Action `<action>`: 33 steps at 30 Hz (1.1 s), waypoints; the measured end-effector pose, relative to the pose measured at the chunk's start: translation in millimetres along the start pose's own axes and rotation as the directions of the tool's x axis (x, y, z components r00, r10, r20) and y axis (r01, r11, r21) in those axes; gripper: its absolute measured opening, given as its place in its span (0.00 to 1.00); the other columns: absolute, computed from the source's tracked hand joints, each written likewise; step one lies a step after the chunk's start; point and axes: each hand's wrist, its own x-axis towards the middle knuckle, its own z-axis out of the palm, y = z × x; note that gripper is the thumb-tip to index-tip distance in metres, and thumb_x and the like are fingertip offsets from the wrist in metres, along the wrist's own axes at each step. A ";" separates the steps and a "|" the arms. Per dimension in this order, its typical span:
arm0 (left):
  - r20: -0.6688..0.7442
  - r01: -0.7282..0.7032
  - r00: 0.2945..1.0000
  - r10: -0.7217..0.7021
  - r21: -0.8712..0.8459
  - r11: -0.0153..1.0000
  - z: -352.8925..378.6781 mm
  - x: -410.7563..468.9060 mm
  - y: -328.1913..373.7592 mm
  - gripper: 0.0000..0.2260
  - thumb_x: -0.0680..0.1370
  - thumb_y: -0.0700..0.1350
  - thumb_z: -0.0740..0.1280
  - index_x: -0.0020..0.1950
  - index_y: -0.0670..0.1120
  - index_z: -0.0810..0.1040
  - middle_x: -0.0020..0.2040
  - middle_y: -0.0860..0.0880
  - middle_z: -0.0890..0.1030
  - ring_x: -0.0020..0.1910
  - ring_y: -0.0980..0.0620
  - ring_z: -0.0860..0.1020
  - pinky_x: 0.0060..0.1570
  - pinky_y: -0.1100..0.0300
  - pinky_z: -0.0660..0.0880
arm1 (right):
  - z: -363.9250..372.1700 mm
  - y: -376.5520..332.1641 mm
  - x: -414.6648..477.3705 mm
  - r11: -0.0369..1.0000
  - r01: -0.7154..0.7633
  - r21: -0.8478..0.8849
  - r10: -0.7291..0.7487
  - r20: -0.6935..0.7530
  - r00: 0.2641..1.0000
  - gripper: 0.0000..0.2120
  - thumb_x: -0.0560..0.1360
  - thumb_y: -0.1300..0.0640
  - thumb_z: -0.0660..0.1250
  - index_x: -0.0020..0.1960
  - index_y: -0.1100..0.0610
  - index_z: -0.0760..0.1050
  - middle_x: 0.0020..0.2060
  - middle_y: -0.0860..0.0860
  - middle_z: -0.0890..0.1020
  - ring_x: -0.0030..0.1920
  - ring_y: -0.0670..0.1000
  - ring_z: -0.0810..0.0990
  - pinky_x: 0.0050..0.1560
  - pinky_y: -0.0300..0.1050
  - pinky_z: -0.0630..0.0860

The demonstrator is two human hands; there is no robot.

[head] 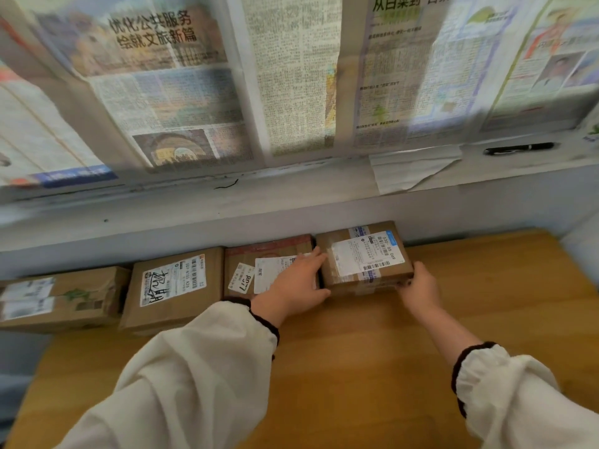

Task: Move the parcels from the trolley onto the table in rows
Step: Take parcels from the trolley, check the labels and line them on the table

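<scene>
Wooden table [356, 367], bare in front; two arms in white sleeves [201, 367] with dark cuffs. Left hand [293, 283] and right hand [419, 291], fingers curled, clasping opposite sides of the rightmost parcel [363, 259], which sits on the table at the far edge. Three further parcels [173, 283] beside it to the left, one row against the wall. Beyond: sill with black pen [518, 148]; window papered with newspaper [194, 76].
</scene>
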 end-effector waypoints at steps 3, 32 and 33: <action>-0.220 -0.048 0.976 0.011 -0.164 0.985 -14.2 -37.9 -10.6 0.32 0.76 0.50 0.66 0.76 0.55 0.53 0.76 0.57 0.52 0.75 0.55 0.47 0.69 0.59 0.49 | 0.8 -5.0 -24.8 0.994 -0.046 0.095 0.054 -0.093 0.994 0.34 0.70 0.64 0.71 0.71 0.58 0.59 0.67 0.60 0.68 0.65 0.60 0.71 0.61 0.56 0.72; -0.343 0.659 0.140 -0.929 -0.668 0.346 63.0 -694.7 -415.9 0.26 0.77 0.44 0.66 0.73 0.43 0.63 0.71 0.43 0.68 0.71 0.43 0.64 0.70 0.55 0.56 | 463.4 -295.9 -545.2 -0.070 0.982 0.174 -0.603 0.777 -0.181 0.24 0.76 0.55 0.63 0.71 0.55 0.63 0.70 0.51 0.63 0.69 0.52 0.62 0.68 0.45 0.63; -0.312 0.662 0.113 -0.943 -0.684 0.305 71.8 -709.8 -420.9 0.26 0.77 0.44 0.66 0.73 0.43 0.63 0.71 0.42 0.68 0.71 0.44 0.64 0.70 0.54 0.57 | 476.1 -295.6 -561.0 -0.089 0.982 0.168 -0.556 0.810 -0.189 0.26 0.76 0.54 0.64 0.71 0.55 0.62 0.71 0.51 0.62 0.71 0.53 0.60 0.69 0.47 0.63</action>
